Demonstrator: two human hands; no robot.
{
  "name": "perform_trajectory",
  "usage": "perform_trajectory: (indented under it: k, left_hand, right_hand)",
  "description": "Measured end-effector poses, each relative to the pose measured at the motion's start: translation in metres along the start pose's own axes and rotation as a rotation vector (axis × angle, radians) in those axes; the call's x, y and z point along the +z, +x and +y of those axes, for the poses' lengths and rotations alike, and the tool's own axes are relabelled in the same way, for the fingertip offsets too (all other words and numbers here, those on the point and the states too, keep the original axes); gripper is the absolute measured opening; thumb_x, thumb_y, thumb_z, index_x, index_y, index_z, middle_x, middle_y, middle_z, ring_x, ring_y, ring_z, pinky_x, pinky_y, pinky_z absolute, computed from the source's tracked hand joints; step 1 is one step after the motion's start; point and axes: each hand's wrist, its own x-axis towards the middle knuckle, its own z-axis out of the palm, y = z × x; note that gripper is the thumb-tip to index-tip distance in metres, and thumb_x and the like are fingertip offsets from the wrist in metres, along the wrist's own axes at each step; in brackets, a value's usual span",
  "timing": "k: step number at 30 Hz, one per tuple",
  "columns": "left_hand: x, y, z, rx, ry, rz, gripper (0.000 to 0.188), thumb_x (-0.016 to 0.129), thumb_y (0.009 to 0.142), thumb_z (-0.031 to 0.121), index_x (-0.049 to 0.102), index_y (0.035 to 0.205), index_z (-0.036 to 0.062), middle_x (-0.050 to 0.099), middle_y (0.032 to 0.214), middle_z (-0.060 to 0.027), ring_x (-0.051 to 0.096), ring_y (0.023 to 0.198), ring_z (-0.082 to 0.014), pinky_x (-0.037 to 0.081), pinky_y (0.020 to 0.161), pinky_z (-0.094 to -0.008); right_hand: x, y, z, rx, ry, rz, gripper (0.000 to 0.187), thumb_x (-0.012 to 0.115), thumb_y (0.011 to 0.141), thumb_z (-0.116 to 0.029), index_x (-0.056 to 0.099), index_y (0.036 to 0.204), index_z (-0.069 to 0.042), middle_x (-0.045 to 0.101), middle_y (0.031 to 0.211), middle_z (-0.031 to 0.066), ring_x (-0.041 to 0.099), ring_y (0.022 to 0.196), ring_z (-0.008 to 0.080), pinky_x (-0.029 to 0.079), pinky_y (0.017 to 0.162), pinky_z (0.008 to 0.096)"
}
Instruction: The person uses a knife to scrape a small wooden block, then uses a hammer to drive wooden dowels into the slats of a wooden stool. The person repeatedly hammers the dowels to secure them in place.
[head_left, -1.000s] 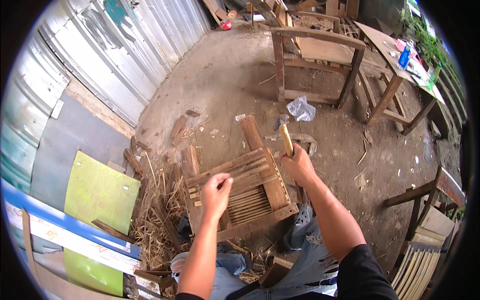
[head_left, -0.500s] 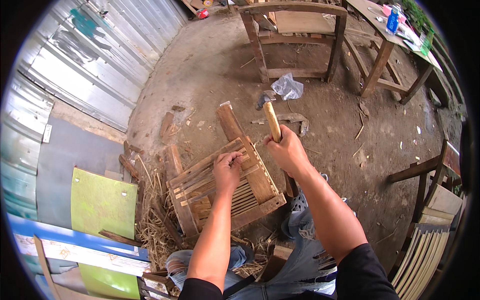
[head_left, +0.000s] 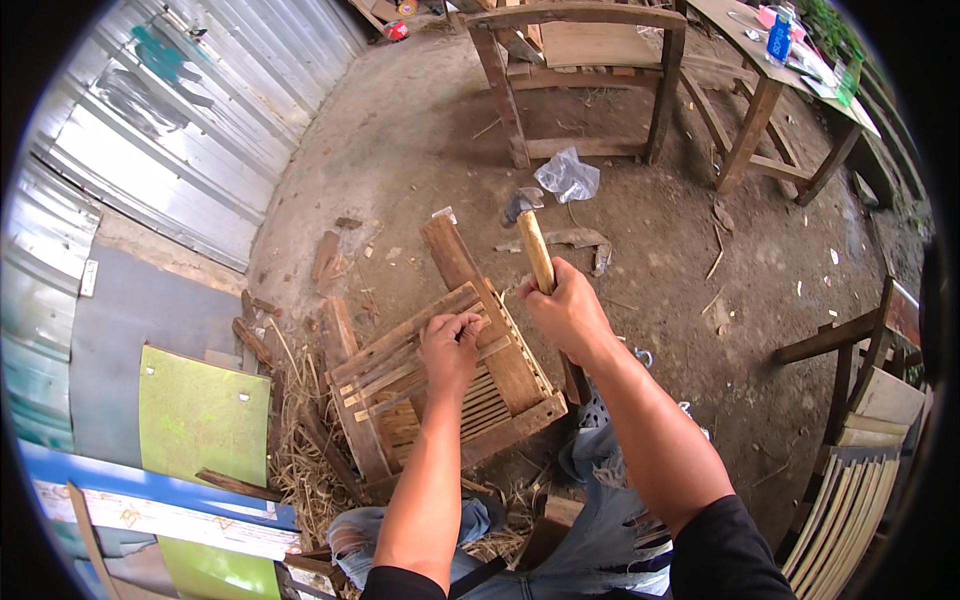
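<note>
My right hand [head_left: 570,312] is wrapped round the wooden handle of a hammer [head_left: 537,245], its dark metal head raised away from me. In front of me lies a wooden chair frame [head_left: 515,375] with light slats [head_left: 482,408] set across it. My left hand [head_left: 451,350] rests over the slats near the frame's far right side, its thumb and fingers pinched together. Whatever sits between those fingertips is too small to make out. The hammer is held to the right of my left hand, apart from the frame.
Wood shavings [head_left: 298,440] and scraps heap up left of the frame. A clear plastic bag [head_left: 568,176] lies on the dirt floor ahead. Beyond it stands a wooden chair frame [head_left: 590,147], with a table [head_left: 765,95] at far right. Another slatted piece [head_left: 845,515] is at lower right.
Both hands keep nearly the same pose, the hammer still raised. The whole scene has shifted slightly left in the picture.
</note>
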Motion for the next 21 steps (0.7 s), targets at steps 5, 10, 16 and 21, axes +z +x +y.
perform_trajectory:
  k: [5, 10, 16, 21]
  left_hand:
    - [0.005, -0.002, -0.002, 0.045, 0.045, 0.039, 0.014, 0.071, 0.089, 0.033, 0.076, 0.095, 0.0209, 0.061, 0.098, 0.0016, 0.051, 0.101, -0.0244, 0.033, 0.093, -0.0444]
    - [0.009, -0.006, 0.000, 0.072, 0.103, 0.082, 0.014, 0.070, 0.090, 0.034, 0.075, 0.095, 0.0226, 0.060, 0.098, 0.0034, 0.050, 0.101, -0.0234, 0.033, 0.092, -0.0439]
    - [0.010, -0.009, 0.001, 0.070, 0.162, 0.087, 0.017, 0.064, 0.093, 0.038, 0.074, 0.096, 0.0247, 0.058, 0.100, 0.0056, 0.050, 0.103, -0.0222, 0.034, 0.094, -0.0449]
    - [0.012, -0.009, 0.001, 0.040, 0.185, 0.070, 0.017, 0.063, 0.094, 0.038, 0.074, 0.098, 0.0250, 0.058, 0.100, 0.0057, 0.050, 0.103, -0.0226, 0.034, 0.096, -0.0475]
  right_hand:
    - [0.004, 0.001, 0.004, -0.033, 0.002, 0.000, 0.014, 0.057, 0.083, -0.009, 0.060, 0.094, -0.001, 0.067, 0.084, 0.0075, 0.059, 0.072, 0.0163, 0.047, 0.068, 0.0342]
    - [0.003, -0.004, 0.000, -0.052, -0.094, 0.002, 0.015, 0.061, 0.085, -0.014, 0.060, 0.093, -0.001, 0.067, 0.082, 0.0113, 0.060, 0.071, 0.0190, 0.047, 0.067, 0.0359]
    - [-0.009, -0.018, -0.021, -0.130, -0.230, -0.077, 0.025, 0.063, 0.086, -0.021, 0.060, 0.097, 0.001, 0.065, 0.084, 0.0252, 0.064, 0.082, 0.0430, 0.050, 0.074, 0.0461]
    - [-0.024, -0.004, -0.039, -0.459, -0.471, -0.148, 0.031, 0.064, 0.085, -0.019, 0.062, 0.112, -0.003, 0.066, 0.084, 0.0250, 0.066, 0.081, 0.0435, 0.051, 0.072, 0.0479]
